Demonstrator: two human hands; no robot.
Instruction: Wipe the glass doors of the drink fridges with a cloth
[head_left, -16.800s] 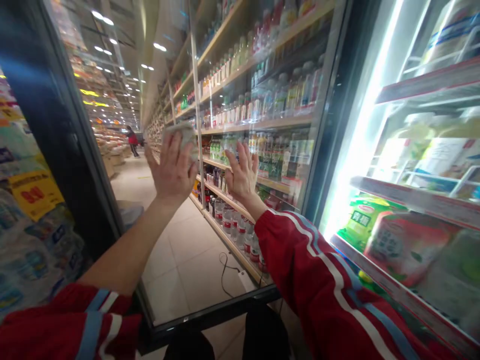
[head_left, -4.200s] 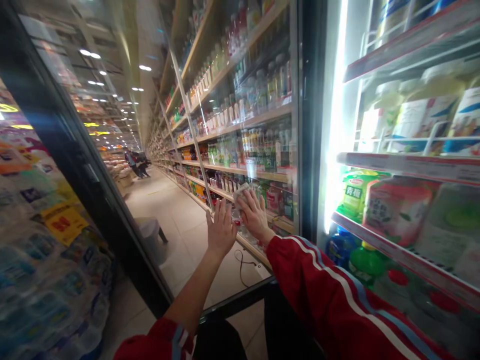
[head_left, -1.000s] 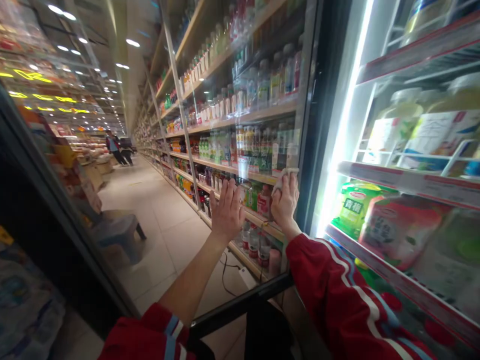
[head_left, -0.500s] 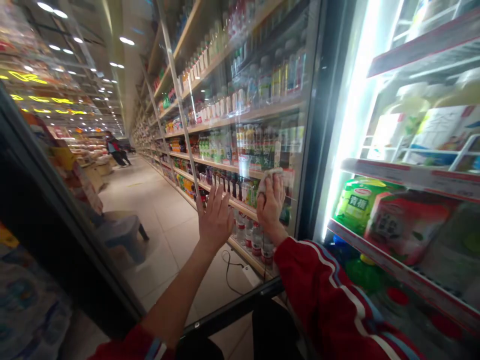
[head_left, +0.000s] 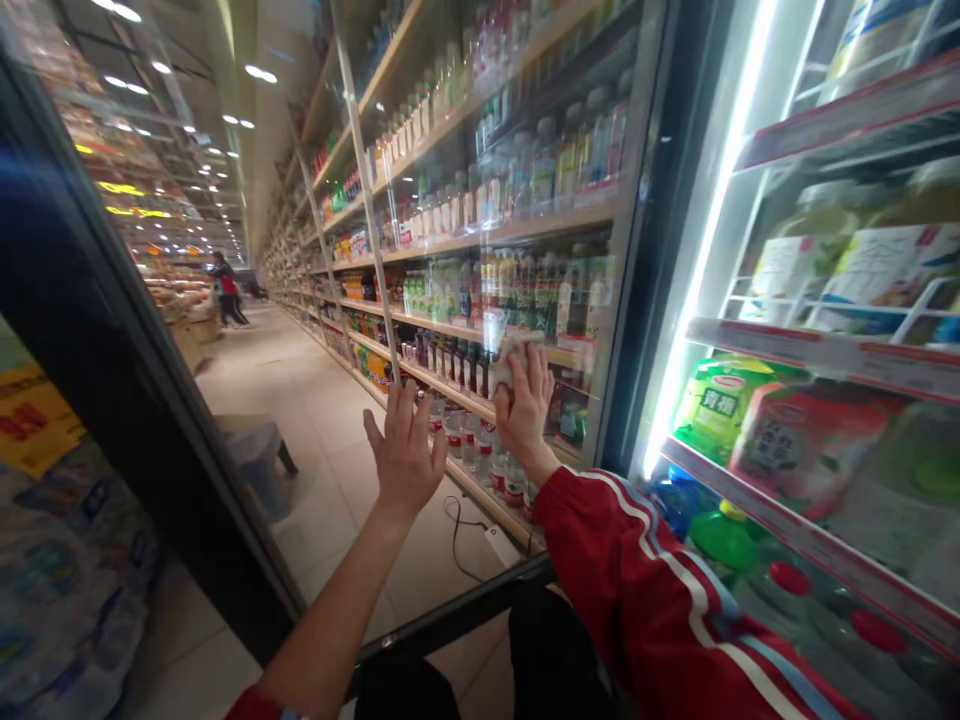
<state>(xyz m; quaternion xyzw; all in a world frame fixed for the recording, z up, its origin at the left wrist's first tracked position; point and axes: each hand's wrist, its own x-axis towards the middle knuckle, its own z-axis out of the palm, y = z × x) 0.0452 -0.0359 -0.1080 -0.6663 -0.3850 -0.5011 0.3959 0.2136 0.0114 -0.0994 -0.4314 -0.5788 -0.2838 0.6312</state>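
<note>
A glass door (head_left: pixel 442 480) in a dark frame (head_left: pixel 442 610) fills the middle of the view. Against its pane my right hand (head_left: pixel 526 405) presses a pale crumpled cloth (head_left: pixel 517 352), which sticks out past the fingertips. To the left and slightly lower, my left hand (head_left: pixel 407 455) is open, palm toward the glass and fingers spread; whether it touches the pane I cannot tell. Beyond the glass, long wooden shelves (head_left: pixel 442 240) hold rows of bottles.
To the right, a lit cooler holds wire-shelf bottles (head_left: pixel 802 250), a green pack (head_left: pixel 724 400), a red pack (head_left: pixel 810 440) and a green bottle (head_left: pixel 724 540). Behind the glass are a grey stool (head_left: pixel 259 455), a cable (head_left: pixel 454 540) on the tiles and a distant person (head_left: pixel 226 290).
My right hand and the cloth have shifted left over the glass. My left hand has moved left and a little down, its thumb now spread outward. The view has turned slightly.
</note>
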